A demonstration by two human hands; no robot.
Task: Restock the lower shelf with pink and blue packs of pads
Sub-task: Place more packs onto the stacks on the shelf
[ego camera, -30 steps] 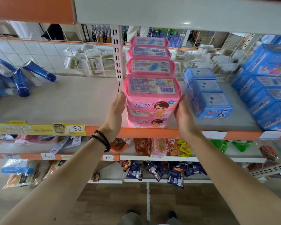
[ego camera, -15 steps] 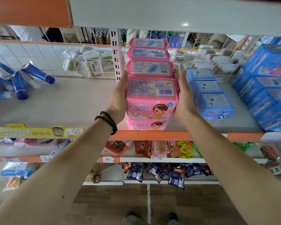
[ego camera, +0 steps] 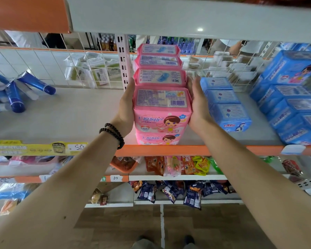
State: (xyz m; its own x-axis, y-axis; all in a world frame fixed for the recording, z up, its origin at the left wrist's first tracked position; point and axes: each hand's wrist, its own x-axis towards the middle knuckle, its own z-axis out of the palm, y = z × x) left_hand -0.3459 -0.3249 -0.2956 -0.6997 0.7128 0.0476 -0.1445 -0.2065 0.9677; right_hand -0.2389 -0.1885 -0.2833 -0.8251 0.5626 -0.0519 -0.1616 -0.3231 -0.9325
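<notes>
The grey shelf [ego camera: 75, 112] with its orange front lip carries everything. Right of the right hand's fingers [ego camera: 196, 87] stand glossy blue packs of pads [ego camera: 228, 112], boxy and film-wrapped. Between both hands sits the row of soft pink packs of pads [ego camera: 162, 105], stacked two high. The left hand [ego camera: 127, 108] and right hand [ego camera: 198, 108] press flat, straight fingers against its sides. Blue tubes [ego camera: 16, 94] lie far left.

Orange-edged metal shelves [ego camera: 162, 150] with a white wire-grid back [ego camera: 43, 60]; white tiled wall [ego camera: 22, 62] behind, brown wood-pattern floor [ego camera: 115, 223] below.
</notes>
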